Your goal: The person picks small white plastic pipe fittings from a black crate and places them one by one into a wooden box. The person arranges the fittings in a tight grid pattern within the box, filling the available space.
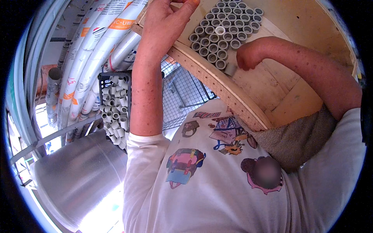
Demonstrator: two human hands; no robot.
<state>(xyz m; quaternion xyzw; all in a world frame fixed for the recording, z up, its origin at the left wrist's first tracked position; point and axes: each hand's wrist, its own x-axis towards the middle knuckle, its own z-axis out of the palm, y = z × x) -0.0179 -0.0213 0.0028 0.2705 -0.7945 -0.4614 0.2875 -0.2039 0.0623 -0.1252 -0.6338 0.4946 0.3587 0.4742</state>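
Many short grey plastic pipe fittings (223, 32) stand on end in staggered rows inside a shallow wooden tray (221, 77). One among them, a paler fitting (220, 30), looks white. My right hand (252, 55) is over the tray beside the rows, its fingers curled down and mostly hidden; whether it holds anything cannot be told. Near its fingertips a single grey fitting (230, 69) lies on its side at the end of the rows. My left hand (169, 20) is raised over the tray's left edge at the top of the view, its fingertips partly cut off by the picture's rim.
To the left, a black plastic crate (130, 87) holds many loose grey fittings. Long wrapped white pipes (96, 52) stand behind it. Below are a wire mesh basket (180, 96) and a large roll of shiny wrap (81, 171). A grey-brown cloth (297, 139) covers the tray's near corner.
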